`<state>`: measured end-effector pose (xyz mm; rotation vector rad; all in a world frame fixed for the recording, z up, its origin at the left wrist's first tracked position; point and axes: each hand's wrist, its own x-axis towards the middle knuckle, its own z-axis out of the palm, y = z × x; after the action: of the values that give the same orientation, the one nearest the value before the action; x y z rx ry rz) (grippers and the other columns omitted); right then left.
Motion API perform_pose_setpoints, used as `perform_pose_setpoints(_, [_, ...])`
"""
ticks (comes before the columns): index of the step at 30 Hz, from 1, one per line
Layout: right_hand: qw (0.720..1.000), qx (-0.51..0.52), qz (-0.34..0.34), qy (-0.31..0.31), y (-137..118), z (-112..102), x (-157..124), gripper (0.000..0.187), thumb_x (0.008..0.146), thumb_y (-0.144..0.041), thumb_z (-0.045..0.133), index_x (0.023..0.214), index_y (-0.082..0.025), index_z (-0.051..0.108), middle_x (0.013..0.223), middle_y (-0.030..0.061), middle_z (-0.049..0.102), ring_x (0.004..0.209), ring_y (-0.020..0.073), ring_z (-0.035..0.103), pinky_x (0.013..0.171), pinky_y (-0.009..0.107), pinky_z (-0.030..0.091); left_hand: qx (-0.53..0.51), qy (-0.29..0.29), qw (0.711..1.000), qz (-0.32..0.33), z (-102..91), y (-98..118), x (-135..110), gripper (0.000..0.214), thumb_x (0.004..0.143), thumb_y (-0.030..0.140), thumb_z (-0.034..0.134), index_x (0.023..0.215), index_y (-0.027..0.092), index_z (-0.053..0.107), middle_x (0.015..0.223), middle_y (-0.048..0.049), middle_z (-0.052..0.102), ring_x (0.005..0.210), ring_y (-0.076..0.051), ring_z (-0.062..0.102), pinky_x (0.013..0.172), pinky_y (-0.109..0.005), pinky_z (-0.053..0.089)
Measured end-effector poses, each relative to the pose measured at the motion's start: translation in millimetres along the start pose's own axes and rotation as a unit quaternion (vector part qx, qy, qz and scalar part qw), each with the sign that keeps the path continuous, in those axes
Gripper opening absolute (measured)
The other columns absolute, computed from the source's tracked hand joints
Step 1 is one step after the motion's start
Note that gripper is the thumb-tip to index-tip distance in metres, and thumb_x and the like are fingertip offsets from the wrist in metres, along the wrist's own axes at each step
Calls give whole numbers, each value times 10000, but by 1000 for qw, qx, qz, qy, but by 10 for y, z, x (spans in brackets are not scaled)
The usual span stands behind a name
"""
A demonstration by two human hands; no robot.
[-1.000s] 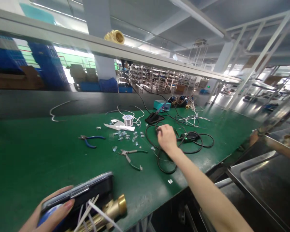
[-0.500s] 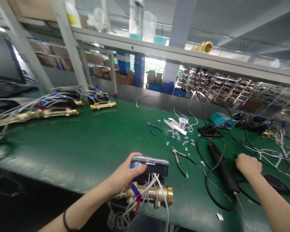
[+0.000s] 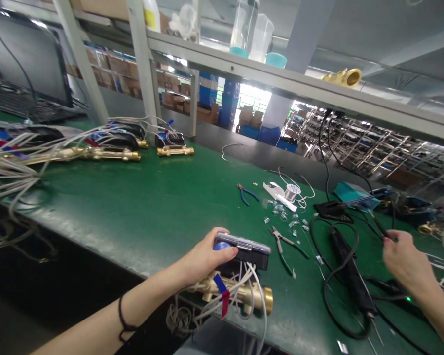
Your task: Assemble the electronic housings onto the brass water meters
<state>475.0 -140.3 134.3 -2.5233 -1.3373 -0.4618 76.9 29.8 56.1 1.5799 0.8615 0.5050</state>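
Observation:
My left hand grips the black housing of a brass water meter at the near edge of the green bench; white wires and a red-blue tag hang from the meter. My right hand is raised at the right, fingers pinched on a thin black tool. Below and left of that hand a black soldering iron lies on the mat inside a loop of black cable.
Green-handled cutters, blue pliers, a solder spool and several small clear clips lie mid-bench. More brass meters with wire bundles sit far left. A teal box stands at the back right.
The view swung left and then settled. My right hand left the cable coil, moved right and lifted, pinching a thin black tool. My left hand stayed on the meter.

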Motion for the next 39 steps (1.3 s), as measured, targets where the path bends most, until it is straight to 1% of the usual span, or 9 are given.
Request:
perform_pose_setpoints(2, [999,21,-34,-34,-277,-64,-130,407,961,-452,320,1173,-192,550,701,44,645,605,168,630,585,271,477,5,2,1000,-2,1,12,-4,593,702,550,609,1136,171,469,996,-51,607,919,-233,576,824,-352,457])
perform_pose_setpoints(6, [960,113,-239,-88,-1049,-191,-495,319,954,-386,363,1062,-213,609,928,46,711,796,165,683,694,243,514,13,3,1000,-3,5,39,-19,604,700,555,593,1141,165,463,1000,-66,612,915,-240,575,816,-360,456])
perform_pose_setpoints(8, [934,109,-325,-100,-1376,-244,-636,332,958,-270,329,1148,-218,596,1024,47,705,854,156,685,737,245,522,16,3,1000,-2,7,45,-23,607,699,555,588,1142,161,463,1007,-72,613,920,-244,575,815,-359,456])
perform_pose_setpoints(11, [920,65,-367,-118,-1644,-279,-740,387,943,-199,323,1248,-246,557,997,46,711,812,152,693,676,237,533,20,6,1000,0,10,40,-17,610,697,561,583,1143,162,464,1017,-74,615,930,-248,577,818,-359,455])
perform_pose_setpoints(14, [919,49,-366,-136,-1690,-254,-771,384,940,-202,342,1246,-257,568,930,45,716,771,153,694,652,235,536,23,9,1000,-2,9,21,-5,614,689,564,588,1140,164,469,1016,-71,617,936,-254,580,823,-364,455])
perform_pose_setpoints(20, [922,133,-300,-204,-1651,-196,-794,385,954,-245,327,1234,-270,589,1024,39,712,902,188,684,829,339,527,25,10,1000,-6,3,-6,-7,618,695,569,602,1153,175,474,1037,-70,617,940,-255,581,830,-370,453])
perform_pose_setpoints(30, [898,220,-184,-334,-1808,-363,-641,336,919,-319,399,1102,-275,678,942,-12,730,912,172,676,791,270,501,34,9,999,-13,5,50,-24,621,688,580,574,1141,167,475,1013,-76,621,947,-267,576,811,-367,456])
perform_pose_setpoints(34, [913,162,-187,-325,-1917,-455,-626,340,907,-287,401,1095,-314,684,950,-7,734,864,187,689,723,274,503,40,1,999,-16,-16,62,-30,623,693,573,579,1155,170,472,1066,-87,611,968,-271,574,843,-377,444])
perform_pose_setpoints(39, [929,-1,-211,-303,-2276,-674,-593,312,861,-186,441,925,-261,738,772,57,732,710,191,698,601,245,484,40,-2,999,-23,-15,70,-20,651,695,579,576,1187,172,452,1094,-90,602,986,-274,569,852,-381,441])
